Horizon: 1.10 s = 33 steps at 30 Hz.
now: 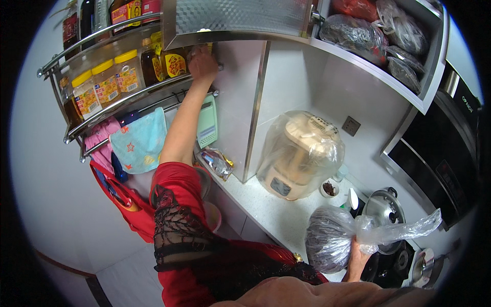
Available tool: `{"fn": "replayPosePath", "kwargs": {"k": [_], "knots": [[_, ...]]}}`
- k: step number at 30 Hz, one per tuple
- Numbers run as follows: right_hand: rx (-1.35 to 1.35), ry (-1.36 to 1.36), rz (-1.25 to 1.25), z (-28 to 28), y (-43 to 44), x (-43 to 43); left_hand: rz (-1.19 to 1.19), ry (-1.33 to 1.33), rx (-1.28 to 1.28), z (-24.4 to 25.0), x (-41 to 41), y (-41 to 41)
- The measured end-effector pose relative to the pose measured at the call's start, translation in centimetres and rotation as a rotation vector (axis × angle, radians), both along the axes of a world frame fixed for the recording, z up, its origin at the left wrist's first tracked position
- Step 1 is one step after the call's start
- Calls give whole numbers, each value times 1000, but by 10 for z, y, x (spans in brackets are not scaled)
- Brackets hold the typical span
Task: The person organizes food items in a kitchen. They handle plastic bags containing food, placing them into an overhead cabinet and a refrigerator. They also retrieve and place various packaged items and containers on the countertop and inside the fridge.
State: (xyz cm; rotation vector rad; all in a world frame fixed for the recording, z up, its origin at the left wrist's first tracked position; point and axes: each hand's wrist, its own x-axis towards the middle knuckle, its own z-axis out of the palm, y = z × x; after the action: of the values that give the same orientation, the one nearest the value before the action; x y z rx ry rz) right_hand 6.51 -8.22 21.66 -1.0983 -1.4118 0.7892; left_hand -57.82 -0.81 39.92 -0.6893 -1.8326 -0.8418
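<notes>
My left hand [202,64] reaches up into the lower tier of a chrome wall rack [126,100], beside a dark sauce bottle with a yellow label [174,63]. The cabinet door's metal frame partly covers its fingers, so what they touch cannot be made out. In my right hand [357,258] is the gathered neck of a clear plastic bag [330,238] with dark contents, held over the counter near the stove. Several yellow-lidded plastic jars [104,82] stand on the same tier, left of my left hand.
A plastic-covered countertop appliance [301,157] stands on the white counter [264,213]. Overhead hang a patterned-glass cabinet door [241,17] and an open cabinet with bagged goods [353,36]. A lidded pot [379,205] sits by the gas stove [402,261]. Towels [140,140] and a green grater [208,122] hang below the rack.
</notes>
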Motion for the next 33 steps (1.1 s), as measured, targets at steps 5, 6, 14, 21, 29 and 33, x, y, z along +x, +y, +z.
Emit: {"fn": "replayPosePath", "kwargs": {"k": [5,6,14,21,29,33], "knots": [[14,6,15,-20,9,12,125,-124,-68,9,0,14],[11,16,11,-22,9,13,153,-121,-78,11,0,15],[-16,-46,-22,-34,7,18,183,-92,-100,15,-27,21],[44,31,-53,-28,6,10,59,-59,77,2,-13,-2],[4,-39,70,-28,19,12,-181,26,222,-17,-12,-39],[-37,13,93,-23,21,4,-268,123,240,-26,-15,-40]]}}
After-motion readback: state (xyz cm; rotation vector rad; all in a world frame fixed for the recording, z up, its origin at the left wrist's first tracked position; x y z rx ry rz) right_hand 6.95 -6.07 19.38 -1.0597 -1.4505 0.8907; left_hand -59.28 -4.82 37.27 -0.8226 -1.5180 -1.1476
